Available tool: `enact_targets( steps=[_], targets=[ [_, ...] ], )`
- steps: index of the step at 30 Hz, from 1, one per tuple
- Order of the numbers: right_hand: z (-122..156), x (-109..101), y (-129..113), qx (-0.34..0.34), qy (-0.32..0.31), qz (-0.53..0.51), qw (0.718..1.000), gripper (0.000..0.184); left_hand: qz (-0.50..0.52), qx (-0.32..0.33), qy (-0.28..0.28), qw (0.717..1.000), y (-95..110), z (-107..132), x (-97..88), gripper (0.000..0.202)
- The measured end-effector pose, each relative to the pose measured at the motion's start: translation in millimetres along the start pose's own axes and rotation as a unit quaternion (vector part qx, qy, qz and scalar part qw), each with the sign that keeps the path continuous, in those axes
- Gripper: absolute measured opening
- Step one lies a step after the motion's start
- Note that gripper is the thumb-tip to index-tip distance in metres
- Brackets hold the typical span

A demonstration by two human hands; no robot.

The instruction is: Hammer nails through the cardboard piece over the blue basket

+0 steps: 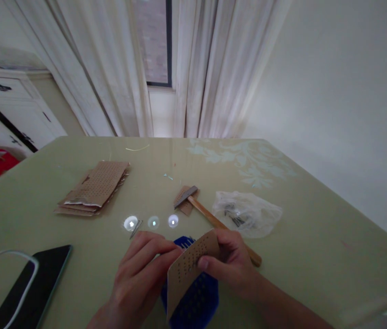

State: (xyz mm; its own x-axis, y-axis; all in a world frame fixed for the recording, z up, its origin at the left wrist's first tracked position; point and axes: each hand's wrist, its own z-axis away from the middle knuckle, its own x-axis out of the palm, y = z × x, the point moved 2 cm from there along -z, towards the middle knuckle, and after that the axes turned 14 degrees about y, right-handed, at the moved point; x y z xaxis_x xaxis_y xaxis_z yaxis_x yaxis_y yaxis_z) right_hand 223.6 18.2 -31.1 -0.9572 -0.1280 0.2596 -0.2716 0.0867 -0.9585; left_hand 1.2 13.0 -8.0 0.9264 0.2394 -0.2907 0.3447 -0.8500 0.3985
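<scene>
A perforated brown cardboard piece (189, 267) is pinched between the thumb and fingers of my right hand (232, 262), tilted up on its edge. My left hand (143, 269) is closed, its fingertips at the far side of the cardboard; whatever they grip is hidden. Below and behind the cardboard is a blue plastic piece with holes (202, 297), partly covered. A hammer (209, 216) lies just beyond my right hand, its head on a small cardboard scrap (187, 211). Thin nails (136, 229) lie just past my left hand.
A clear plastic bag (262, 212) with nails inside lies right of the hammer. Stacked perforated cardboard sheets (99, 183) sit at the left. A black tablet-like slab (39, 283) with a white cable (31, 283) is at the near left. Small scraps (168, 176) dot the table (299, 256).
</scene>
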Motion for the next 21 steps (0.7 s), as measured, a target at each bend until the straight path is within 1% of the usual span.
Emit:
enact_targets(
  steps=[4,8,11,13,14,16,17,19,20,21],
  targets=[
    [1,-1,-1,-0.039,0.003,0.054,0.998,0.012,-0.012,0.017,-0.003,1.000,4,2,-4.7,0.019],
    [1,3,-8,-0.066,-0.015,0.083,0.994,0.013,-0.030,0.037,-0.012,0.999,9,6,-13.7,0.025],
    [1,4,-10,-0.067,-0.010,0.101,0.993,0.013,-0.028,0.062,-0.041,0.997,11,7,-16.1,0.024],
    [0,4,-8,-0.053,-0.007,0.091,0.994,0.015,-0.025,0.067,-0.047,0.996,10,6,-12.6,0.021],
    [0,4,-7,-0.043,-0.004,0.081,0.996,0.016,-0.026,0.061,-0.043,0.997,8,4,-9.8,0.020],
    [-1,3,-6,-0.033,0.017,0.066,0.997,0.020,-0.044,0.025,-0.019,0.999,5,1,-4.8,0.018],
    [-2,2,-7,-0.038,0.038,0.066,0.996,0.022,-0.064,-0.002,0.004,0.998,3,-1,-3.9,0.020],
    [-3,1,-10,-0.074,0.093,0.097,0.988,0.022,-0.108,-0.051,0.063,0.991,1,-3,-7.0,0.030],
    [-3,0,-12,-0.100,0.121,0.129,0.979,0.021,-0.122,-0.064,0.092,0.986,2,-3,-10.2,0.034],
    [-3,0,-14,-0.128,0.146,0.169,0.966,0.020,-0.126,-0.058,0.105,0.985,3,-3,-13.1,0.035]
  ],
)
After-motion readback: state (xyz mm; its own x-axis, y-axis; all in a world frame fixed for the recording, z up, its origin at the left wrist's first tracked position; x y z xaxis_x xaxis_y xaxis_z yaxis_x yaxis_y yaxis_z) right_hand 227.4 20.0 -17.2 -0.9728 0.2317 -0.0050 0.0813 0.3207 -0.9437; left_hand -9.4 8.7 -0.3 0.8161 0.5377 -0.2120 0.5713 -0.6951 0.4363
